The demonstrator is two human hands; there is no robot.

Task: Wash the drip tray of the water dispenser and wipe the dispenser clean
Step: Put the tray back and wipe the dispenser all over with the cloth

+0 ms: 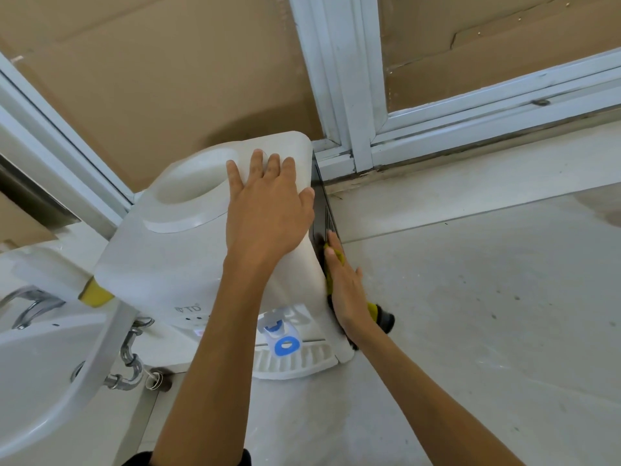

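Dispenser (174, 264) on floor (470, 297); sink (50, 364) tight at left edge, open floor right. One drip tray (295, 363) seated at front base. Left hand (268, 213) flat on top. Right hand (346, 290) flat, pressing one cloth (373, 309) on dark side.

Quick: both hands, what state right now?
Left hand: open, flat on top of white plastic water dispenser.
Right hand: open, pressing yellow cloth against its dark side.

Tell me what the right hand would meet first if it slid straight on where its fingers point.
Probably the vent slots on the dispenser's dark side panel, just ahead of the right hand; beyond them the white window frame, though depth is unclear.
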